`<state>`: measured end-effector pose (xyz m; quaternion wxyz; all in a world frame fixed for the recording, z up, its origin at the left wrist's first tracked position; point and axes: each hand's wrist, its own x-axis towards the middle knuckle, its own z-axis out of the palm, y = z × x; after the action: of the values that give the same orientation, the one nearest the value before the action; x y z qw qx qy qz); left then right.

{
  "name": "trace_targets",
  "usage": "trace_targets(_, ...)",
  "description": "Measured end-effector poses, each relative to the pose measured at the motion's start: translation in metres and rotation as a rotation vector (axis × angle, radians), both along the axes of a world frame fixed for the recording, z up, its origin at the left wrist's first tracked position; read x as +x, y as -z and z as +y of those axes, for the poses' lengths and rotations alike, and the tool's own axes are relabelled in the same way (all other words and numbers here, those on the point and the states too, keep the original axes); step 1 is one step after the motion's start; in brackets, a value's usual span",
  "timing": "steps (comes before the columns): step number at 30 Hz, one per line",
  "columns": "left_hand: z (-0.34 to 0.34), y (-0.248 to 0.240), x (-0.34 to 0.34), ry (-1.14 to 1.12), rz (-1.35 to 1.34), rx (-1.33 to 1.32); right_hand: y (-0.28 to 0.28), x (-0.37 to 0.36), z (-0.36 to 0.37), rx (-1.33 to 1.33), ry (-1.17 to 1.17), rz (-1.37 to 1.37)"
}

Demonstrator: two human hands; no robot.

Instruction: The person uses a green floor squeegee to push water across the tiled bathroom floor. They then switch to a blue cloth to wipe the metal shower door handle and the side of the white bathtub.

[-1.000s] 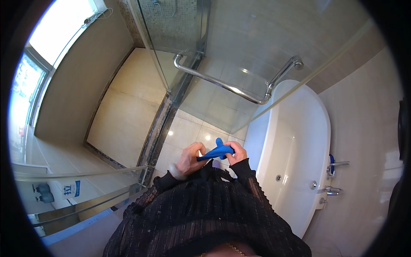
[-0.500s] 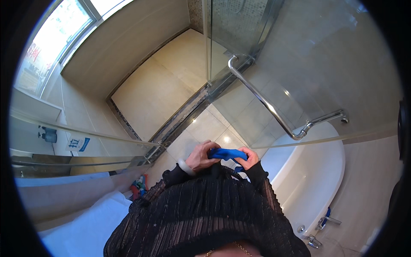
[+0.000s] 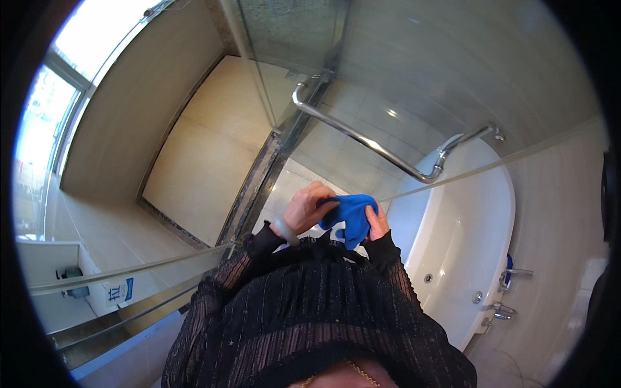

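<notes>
A bright blue cloth (image 3: 353,213), soft and partly folded, is stretched between my hands in front of my waist. My left hand (image 3: 309,208), with a pale bangle at its wrist, pinches the cloth's left edge. At the other side my right hand (image 3: 377,222) grips it with the thumb over the front; the fingers behind are hidden. One part of the cloth hangs down between the hands. Its exact kind cannot be told.
A glass door with a bent chrome handle (image 3: 369,139) stands ahead on the right. Beyond it lies a white bathtub (image 3: 446,258) with chrome taps (image 3: 504,312). A raised dark threshold (image 3: 255,187) edges the tiled shower floor (image 3: 200,142). Another glass panel (image 3: 155,265) is at left.
The cloth has gone from a narrow folded strip to a wider spread with a hanging part. My view has turned, so the tub and door sit further left.
</notes>
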<state>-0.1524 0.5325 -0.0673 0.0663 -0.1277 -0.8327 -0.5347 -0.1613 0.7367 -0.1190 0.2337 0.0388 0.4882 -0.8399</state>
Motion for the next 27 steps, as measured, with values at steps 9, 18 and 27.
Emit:
trace_targets(9, 0.14, -0.026, -0.114, 0.029, 0.361, -0.077, -0.027, -0.052, 0.126, 0.381, 0.529, 0.389)
trace_targets(18, 0.219, 0.016, -0.139, 0.015, 0.083, -0.284, -0.059, -0.133, 0.197, 0.531, 0.879, 0.571)
trace_targets(27, 0.225, 0.021, -0.126, -0.022, 0.296, -0.669, -0.052, -0.148, 0.182, -0.007, 0.586, 0.304)
